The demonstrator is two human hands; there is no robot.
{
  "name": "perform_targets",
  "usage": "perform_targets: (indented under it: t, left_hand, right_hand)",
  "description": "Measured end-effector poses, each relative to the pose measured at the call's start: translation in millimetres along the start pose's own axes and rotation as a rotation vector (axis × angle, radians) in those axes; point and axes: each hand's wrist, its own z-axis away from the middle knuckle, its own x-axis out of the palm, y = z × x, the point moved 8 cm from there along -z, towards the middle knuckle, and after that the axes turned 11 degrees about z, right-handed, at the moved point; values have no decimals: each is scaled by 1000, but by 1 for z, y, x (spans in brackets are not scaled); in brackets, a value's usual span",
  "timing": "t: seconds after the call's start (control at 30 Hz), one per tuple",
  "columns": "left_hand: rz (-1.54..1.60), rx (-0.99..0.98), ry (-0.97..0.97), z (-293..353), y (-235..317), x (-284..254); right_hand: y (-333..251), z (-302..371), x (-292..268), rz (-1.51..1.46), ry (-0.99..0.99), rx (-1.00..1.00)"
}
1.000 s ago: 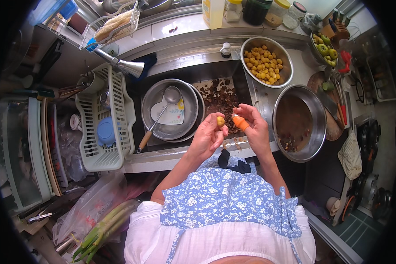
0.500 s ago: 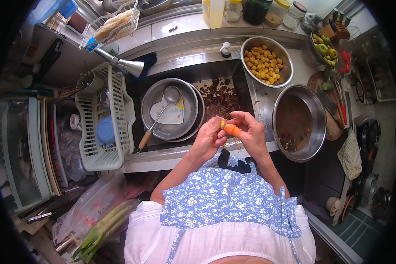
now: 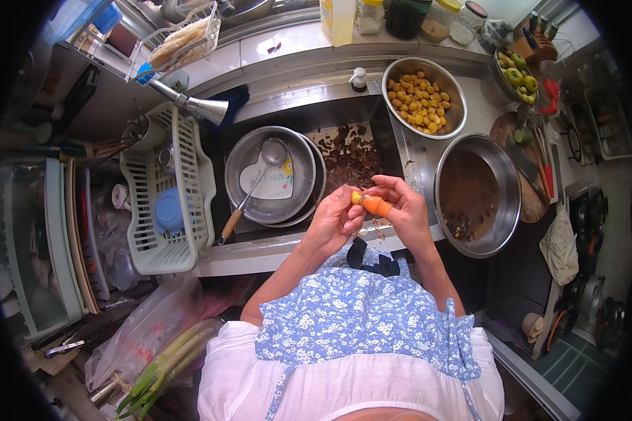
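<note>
Over the sink's front edge, my left hand pinches a small yellow peeled nut, which looks like a chestnut. My right hand is closed around a small tool with an orange handle. The tool's tip is at the nut, but its working end is too small to make out. Thin brown scraps hang below my fingers. Many brown shell pieces lie in the sink beyond my hands. Several peeled yellow nuts fill part of a steel bowl at the back right.
Right of my hands stands a steel basin of murky brown water with dark pieces. Nested metal bowls with a ladle stand in the sink's left side. A dish rack borders it. A knife lies on a round board.
The orange-handled tool has shifted slightly right, away from the nut, and more of the nut shows. My hands otherwise keep nearly the same place.
</note>
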Motion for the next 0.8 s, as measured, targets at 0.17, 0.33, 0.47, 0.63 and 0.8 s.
perform_targets:
  t: [0.17, 0.33, 0.47, 0.63, 0.8]
  left_hand:
    - [-34, -10, 17, -3, -3, -2]
    - [27, -74, -18, -4, -11, 1]
    - [45, -67, -41, -4, -16, 9]
    - [-159, 79, -27, -11, -22, 16]
    - [-299, 99, -9, -21, -44, 23]
  right_hand:
    - [-3, 4, -1, 90, -9, -33]
    - [1, 6, -11, 31, -5, -59]
    - [4, 13, -21, -60, 65, -32]
    - [-13, 25, -34, 205, 86, -169]
    - [-29, 41, -50, 519, 191, -460]
